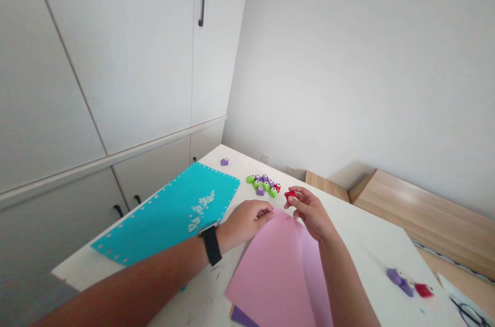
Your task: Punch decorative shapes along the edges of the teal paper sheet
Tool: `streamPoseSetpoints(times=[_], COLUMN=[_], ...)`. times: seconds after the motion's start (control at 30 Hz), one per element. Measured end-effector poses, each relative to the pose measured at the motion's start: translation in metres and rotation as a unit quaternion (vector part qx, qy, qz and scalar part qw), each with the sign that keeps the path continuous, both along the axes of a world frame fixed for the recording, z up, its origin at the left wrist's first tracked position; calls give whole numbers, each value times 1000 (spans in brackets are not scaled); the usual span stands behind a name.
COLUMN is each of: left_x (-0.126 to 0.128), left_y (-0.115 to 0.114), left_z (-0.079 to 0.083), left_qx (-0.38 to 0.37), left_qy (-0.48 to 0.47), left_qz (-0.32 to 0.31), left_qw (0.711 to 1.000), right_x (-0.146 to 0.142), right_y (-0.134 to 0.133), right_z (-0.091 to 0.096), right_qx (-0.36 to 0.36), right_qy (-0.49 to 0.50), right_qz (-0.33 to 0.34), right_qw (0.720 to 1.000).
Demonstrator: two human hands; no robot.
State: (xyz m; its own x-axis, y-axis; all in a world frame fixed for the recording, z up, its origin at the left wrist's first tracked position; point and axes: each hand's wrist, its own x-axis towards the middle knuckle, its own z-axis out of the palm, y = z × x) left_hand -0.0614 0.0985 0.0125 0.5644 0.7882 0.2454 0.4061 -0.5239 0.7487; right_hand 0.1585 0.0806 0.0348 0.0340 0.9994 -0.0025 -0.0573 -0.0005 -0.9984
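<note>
A small red craft punch (291, 195) is pinched between the thumb and fingers of my right hand (311, 209), above the far edge of the pink paper. My left hand (247, 218), with a black watch on its wrist, has its fingers closed at the far left corner of the pink paper (273, 265). That sheet lies partly raised on the right, where its paler side shows. Left of my arm lies a blue sheet (162, 218) with punched holes along its edges and a heap of small white paper cut-outs (201, 211) on it.
Several green, purple and red punches (265, 186) cluster near the table's far edge. A lone purple punch (225, 161) stands near the far corner. Two purple punches (401, 281) and a red one (424, 290) lie at right. Wooden furniture (425, 208) stands beyond the white table (359, 234).
</note>
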Motion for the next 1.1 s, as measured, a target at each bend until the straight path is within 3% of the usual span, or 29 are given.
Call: streamPoseSetpoints(times=[0.43, 0.93, 1.1], left_x=[2, 3, 2], left_y=[-3, -3, -3], left_z=[8, 8, 7], left_qx=[32, 10, -5], left_qy=[-40, -56, -64], left_qz=[25, 28, 25], left_qw=[998, 998, 998], right_x=[-2, -5, -13], right_y=[-9, -12, -12], right_z=[12, 14, 12], right_qx=[79, 92, 97], right_qy=[-183, -206, -170], right_qz=[88, 102, 67], right_qw=[976, 969, 978])
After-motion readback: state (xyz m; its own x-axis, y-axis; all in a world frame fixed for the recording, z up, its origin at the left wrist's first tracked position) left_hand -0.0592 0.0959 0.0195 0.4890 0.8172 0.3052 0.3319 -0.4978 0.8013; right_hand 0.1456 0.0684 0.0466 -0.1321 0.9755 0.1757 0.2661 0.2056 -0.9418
